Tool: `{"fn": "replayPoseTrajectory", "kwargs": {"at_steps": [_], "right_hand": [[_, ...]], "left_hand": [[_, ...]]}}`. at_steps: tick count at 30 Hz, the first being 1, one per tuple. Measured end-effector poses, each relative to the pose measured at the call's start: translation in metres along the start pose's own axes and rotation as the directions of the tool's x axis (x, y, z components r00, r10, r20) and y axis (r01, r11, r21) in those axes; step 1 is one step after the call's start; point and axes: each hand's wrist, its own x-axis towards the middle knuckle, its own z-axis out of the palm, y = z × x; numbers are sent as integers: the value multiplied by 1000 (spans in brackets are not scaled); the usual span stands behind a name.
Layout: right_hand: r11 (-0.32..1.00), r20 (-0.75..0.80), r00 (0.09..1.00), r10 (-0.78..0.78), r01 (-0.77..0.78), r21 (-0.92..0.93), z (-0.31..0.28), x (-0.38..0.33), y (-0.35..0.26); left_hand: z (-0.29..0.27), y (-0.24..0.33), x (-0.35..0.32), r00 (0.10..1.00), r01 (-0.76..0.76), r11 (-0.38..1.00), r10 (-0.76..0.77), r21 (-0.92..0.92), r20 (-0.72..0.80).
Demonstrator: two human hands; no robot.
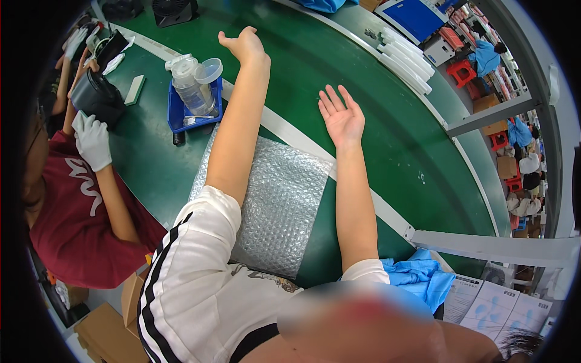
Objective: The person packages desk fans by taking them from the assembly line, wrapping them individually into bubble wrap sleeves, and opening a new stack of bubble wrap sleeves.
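My left hand is stretched out over the green conveyor belt. Its thumb stands apart from the fingers, and nothing is in it. To its right and nearer, my right hand is open above the belt, palm up, fingers spread, also holding nothing. Beneath my forearms, a sheet of clear bubble wrap lies flat on the green worktop, partly hidden by my left arm and shirt. Just left of my left forearm stands a blue plastic bin with clear plastic bottles in it.
At left, a co-worker's white-gloved hand is beside a black rounded housing. A small black fan stands at the far left. White rolls lie beyond the belt. A metal bar, blue cloth and printed sheets are at right.
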Motion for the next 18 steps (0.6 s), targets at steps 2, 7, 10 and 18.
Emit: {"fn": "replayPoseTrajectory", "kwargs": {"at_steps": [2, 7, 10, 18], "right_hand": [[1000, 1, 1000, 0, 0, 0, -1, 0, 0], [1000, -1, 1000, -3, 3, 3, -2, 1, 0], [1000, -1, 1000, -4, 4, 1, -2, 0, 1], [1000, 0, 1000, -1, 1, -10, 0, -1, 0]], "left_hand": [[0, -1, 1, 1000, -3, 1000, 3, -11, 3], [0, -1, 0, 1000, 2, 1000, -2, -13, 4], [0, -1, 1, 1000, -1, 1000, 1, -11, 8], [0, -2, 2, 1000, -3, 1000, 3, -3, 14]]}}
